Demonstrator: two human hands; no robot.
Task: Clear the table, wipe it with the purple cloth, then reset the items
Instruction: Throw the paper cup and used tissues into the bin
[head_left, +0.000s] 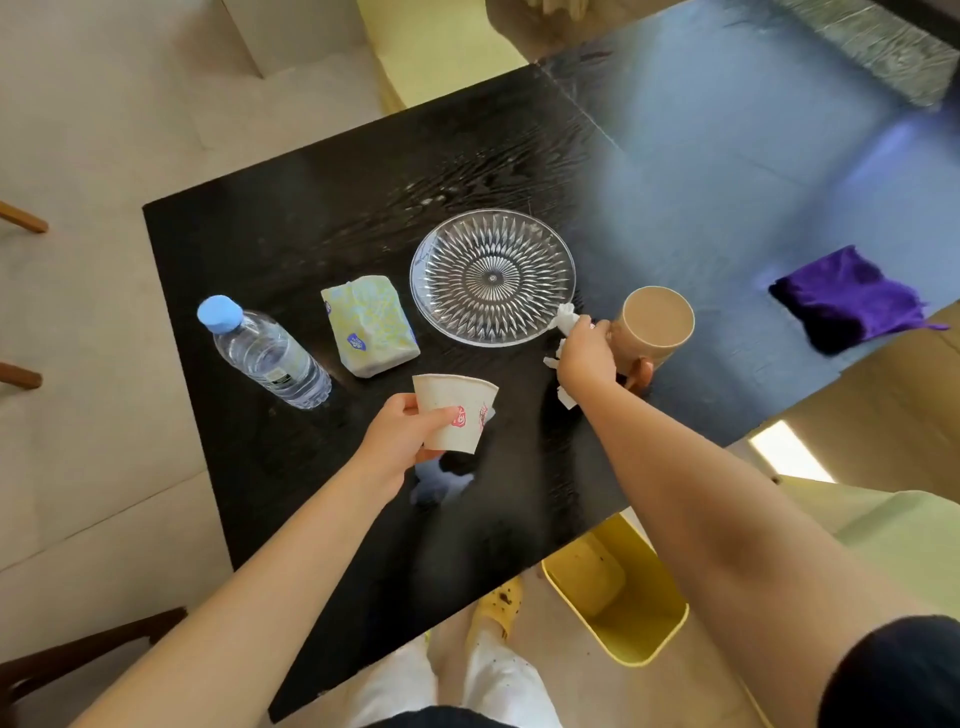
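Observation:
My left hand (402, 434) grips a white paper cup (454, 415) with red print, held tilted just above the black table (291, 218). My right hand (589, 356) is closed on crumpled white tissue (566, 317) and also holds the handle of a tan mug (657, 325) that stands beside the clear glass plate (491, 278). A pack of tissues (369, 325) and a water bottle (265, 353) with a blue cap lie left of the plate. The purple cloth (849, 299) lies at the table's right edge.
A yellow bin (623, 597) stands on the floor under the table's near right corner. Yellow chairs sit beyond the far edge (441, 47) and at the right (883, 519). A dark wooden chair (78, 660) is at lower left. My feet are below.

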